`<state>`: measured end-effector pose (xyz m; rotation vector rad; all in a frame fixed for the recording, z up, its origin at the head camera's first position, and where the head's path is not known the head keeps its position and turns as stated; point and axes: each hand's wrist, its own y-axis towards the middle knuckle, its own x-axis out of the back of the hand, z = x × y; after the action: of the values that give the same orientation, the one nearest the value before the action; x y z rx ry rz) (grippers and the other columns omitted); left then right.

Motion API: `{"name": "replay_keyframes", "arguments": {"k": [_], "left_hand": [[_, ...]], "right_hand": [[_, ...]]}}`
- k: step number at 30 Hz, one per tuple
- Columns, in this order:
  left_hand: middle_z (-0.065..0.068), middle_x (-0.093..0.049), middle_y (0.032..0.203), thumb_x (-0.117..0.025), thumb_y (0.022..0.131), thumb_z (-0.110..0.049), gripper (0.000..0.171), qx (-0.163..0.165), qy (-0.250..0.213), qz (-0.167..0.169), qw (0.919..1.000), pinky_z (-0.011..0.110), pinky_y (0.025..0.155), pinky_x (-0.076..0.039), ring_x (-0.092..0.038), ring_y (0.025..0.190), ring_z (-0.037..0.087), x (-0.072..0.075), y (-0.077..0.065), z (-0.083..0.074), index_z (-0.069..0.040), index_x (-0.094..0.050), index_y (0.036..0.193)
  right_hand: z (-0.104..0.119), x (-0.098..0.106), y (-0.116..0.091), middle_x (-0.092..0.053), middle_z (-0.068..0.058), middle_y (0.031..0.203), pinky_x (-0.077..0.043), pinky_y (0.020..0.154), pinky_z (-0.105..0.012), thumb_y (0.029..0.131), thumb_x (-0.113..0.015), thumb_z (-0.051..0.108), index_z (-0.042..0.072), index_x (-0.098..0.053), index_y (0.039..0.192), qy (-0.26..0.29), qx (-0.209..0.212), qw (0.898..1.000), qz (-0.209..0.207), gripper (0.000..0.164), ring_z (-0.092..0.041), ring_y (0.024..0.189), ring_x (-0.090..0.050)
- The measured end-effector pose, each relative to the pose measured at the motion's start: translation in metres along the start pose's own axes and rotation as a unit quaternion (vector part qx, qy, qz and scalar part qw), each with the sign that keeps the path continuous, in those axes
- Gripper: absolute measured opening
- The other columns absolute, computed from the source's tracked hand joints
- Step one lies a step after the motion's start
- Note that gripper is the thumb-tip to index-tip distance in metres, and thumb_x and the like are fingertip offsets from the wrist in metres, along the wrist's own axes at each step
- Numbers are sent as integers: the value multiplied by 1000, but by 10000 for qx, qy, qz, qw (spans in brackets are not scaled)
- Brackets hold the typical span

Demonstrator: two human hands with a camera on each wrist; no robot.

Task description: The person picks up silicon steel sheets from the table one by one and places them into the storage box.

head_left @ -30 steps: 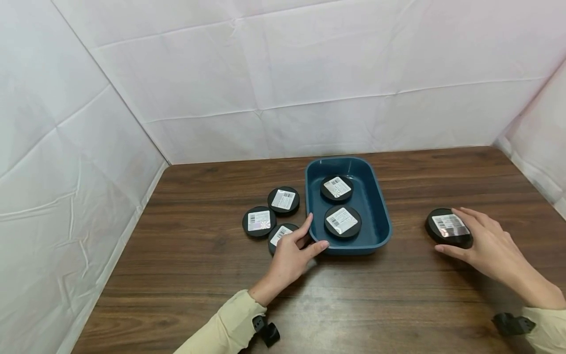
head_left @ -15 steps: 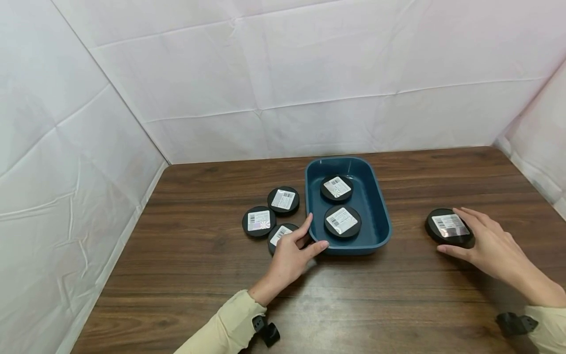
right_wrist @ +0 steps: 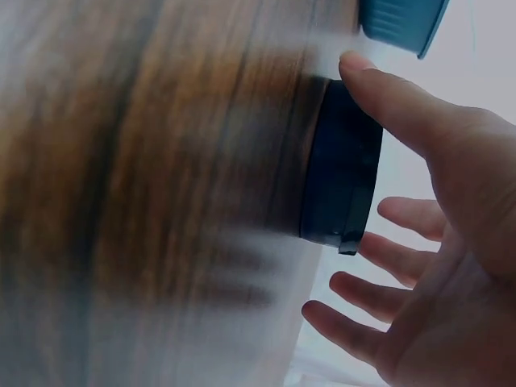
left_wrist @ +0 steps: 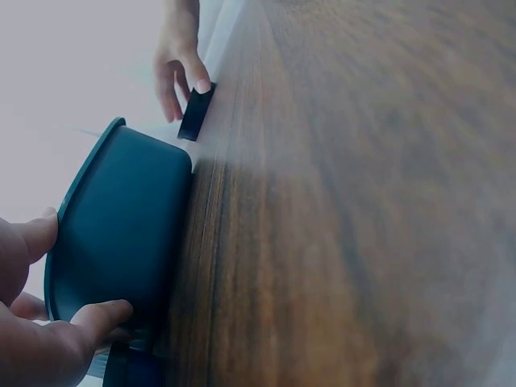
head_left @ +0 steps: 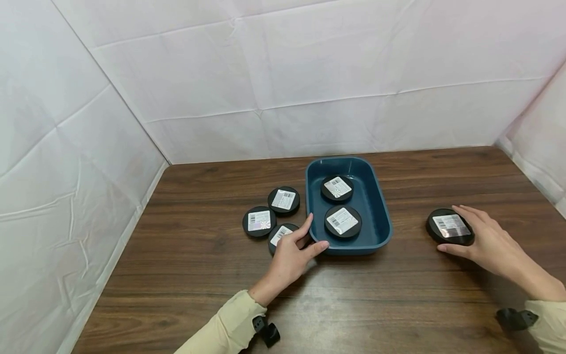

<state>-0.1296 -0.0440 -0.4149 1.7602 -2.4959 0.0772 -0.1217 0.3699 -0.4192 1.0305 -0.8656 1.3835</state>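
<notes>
A dark blue tray [head_left: 382, 216] stands on the table with two black round containers, a rear one [head_left: 337, 189] and a front one [head_left: 342, 221], lying label up inside it. My left hand [head_left: 289, 260] rests its index finger and thumb against the tray's front-left corner. At the right, another black round container [head_left: 450, 226] lies flat on the wood. Around its right side spreads my right hand [head_left: 493, 246], thumb at the near edge and fingers at the far edge. In the right wrist view those fingers [right_wrist: 387, 298] look loosely spread; whether they touch the container is unclear.
Left of the tray lie three more black round containers: a far one [head_left: 283, 200], a left one [head_left: 259, 221] and a near one [head_left: 280, 236], partly behind the left hand. White cloth walls [head_left: 265, 98] enclose the brown wooden table [head_left: 353, 305].
My right hand has spread slightly around its container, and its wrist has shifted a little to the right. The left hand and the tray stay put.
</notes>
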Motion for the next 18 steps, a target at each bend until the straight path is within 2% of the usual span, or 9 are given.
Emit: {"name": "replay_keyframes", "arguments": {"k": [6,18], "left_hand": [[20,-36,158,-71,94,-17,73,-7,35,-18,10000,23,100,-52,-48,139,31,-1,0,0,-5,-33,155],[20,-35,159,-71,95,-16,73,-25,-29,16,10000,22,100,-52,-47,139,32,0,0,0,-4,-32,155]], "right_hand": [[-1,1,1,-35,-39,145,-34,90,-76,76,-87,44,-4,-32,152,241,29,9997,-37,106,-61,129,-36],[-1,-1,6,-38,-42,140,-37,89,-72,73,-89,40,-8,-33,150,253,165,9995,-35,107,-59,126,-38]]}}
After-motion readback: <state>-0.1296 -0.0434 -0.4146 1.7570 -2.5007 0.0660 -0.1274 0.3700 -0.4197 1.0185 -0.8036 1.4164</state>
